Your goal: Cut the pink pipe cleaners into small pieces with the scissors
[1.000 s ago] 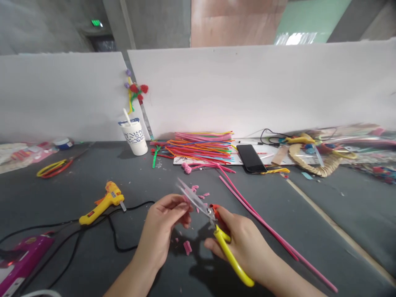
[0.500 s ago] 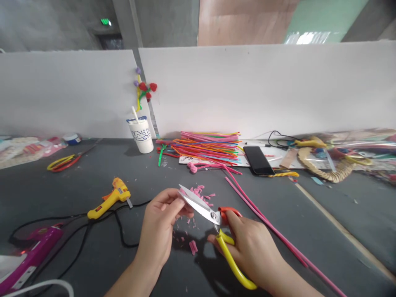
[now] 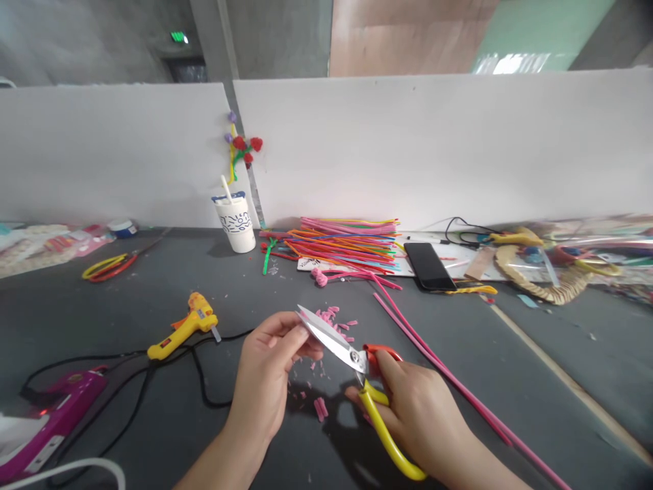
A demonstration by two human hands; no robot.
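Observation:
My right hand [image 3: 426, 401] is wrapped around the scissors [image 3: 331, 339], which have one red and one yellow handle. Their blades point up and left, nearly together, with the tips at the fingers of my left hand [image 3: 270, 371]. Thumb and forefinger of that hand are pinched; whatever they hold is hidden behind the fingers and blades. Beyond the blades lies a heap of short pink pipe cleaner clippings [image 3: 349, 325]. Below them rests a larger pink piece [image 3: 321, 409]. Long pink pipe cleaners [image 3: 443, 367] stretch along the table to the right of my right hand.
A yellow glue gun [image 3: 184, 328] with a black cord lies left, near a purple power strip [image 3: 56, 425]. Behind are a white cup [image 3: 237, 228], bundled coloured pipe cleaners [image 3: 347, 245], a pink pom-pom stem [image 3: 320, 277] and a phone [image 3: 429, 266]. A white partition [image 3: 433, 150] closes the back.
The scissor blades, slightly parted before, have come closer together. Both hands stay in nearly the same place, and the whole view has shifted a little.

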